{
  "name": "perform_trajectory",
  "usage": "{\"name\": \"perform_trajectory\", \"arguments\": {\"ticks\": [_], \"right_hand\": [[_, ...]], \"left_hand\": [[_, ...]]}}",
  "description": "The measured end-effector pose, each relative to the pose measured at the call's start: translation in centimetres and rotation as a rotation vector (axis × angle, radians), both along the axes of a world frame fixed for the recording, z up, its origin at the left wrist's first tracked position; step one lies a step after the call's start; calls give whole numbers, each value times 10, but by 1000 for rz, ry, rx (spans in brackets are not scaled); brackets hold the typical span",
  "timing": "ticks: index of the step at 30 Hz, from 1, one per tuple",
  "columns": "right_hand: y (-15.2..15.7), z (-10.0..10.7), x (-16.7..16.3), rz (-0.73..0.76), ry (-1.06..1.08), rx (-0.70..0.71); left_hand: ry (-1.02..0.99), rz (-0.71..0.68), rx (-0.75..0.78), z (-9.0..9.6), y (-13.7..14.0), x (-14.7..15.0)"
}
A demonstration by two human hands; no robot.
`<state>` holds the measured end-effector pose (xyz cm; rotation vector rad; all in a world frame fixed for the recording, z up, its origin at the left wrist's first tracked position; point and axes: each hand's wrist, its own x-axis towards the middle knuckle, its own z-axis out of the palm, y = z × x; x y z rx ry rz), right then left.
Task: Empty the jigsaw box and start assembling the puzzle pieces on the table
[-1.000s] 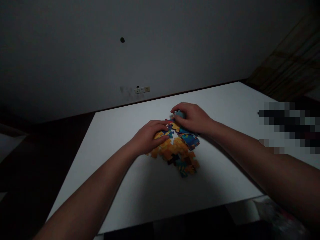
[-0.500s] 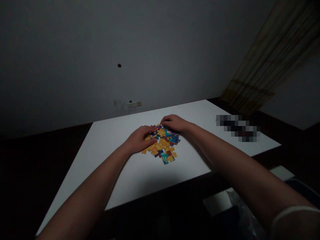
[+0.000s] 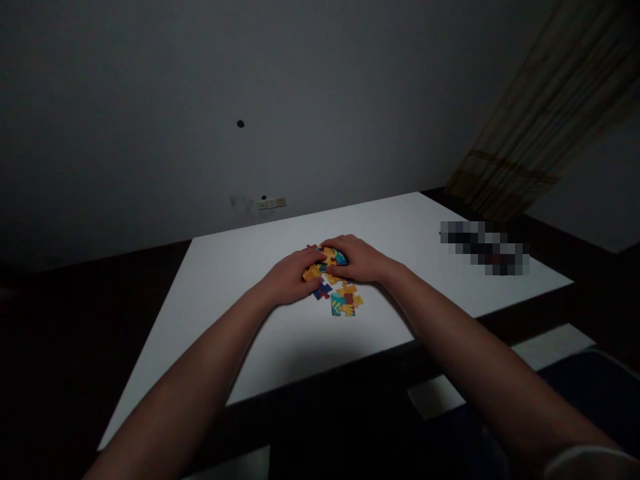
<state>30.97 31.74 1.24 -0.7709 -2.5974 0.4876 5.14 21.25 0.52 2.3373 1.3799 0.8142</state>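
A heap of jigsaw puzzle pieces (image 3: 329,255), mostly yellow with teal, blue and red, lies on the white table (image 3: 215,287). From the left, my left hand (image 3: 294,276) curls round the heap, its thumb toward me and its fingers over the far side. Facing it, my right hand (image 3: 361,259) wraps the heap's right side, fingers and thumb bent over the pieces. Between the two hands the pieces are squeezed into a clump, partly covered by the fingers. Several joined or overlapping teal, red and yellow pieces (image 3: 345,304) lie nearer to me, outside my grasp.
A pixelated dark object (image 3: 483,248) rests on the table's right part. Behind the table are a wall with a socket strip (image 3: 271,203) and a curtain (image 3: 515,147). Pale, flat surfaces (image 3: 436,396) show below the near edge.
My right hand has come closer to my left and closed over the right side of the heap. The spread pieces are now bunched tighter. The view has shifted slightly.
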Motion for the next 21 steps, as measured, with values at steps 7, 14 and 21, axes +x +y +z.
{"name": "perform_trajectory", "arguments": {"ticks": [7,14,21], "right_hand": [[8,9,17,-103,190,-84],[23,-2,24,-314,425,-66],[27,-5,18,-400,596,-105]], "left_hand": [[-218,55,-12,-2,2,-3],[-360,218,28,0,9,-7],[-645,376,93,-1,19,-4]]}}
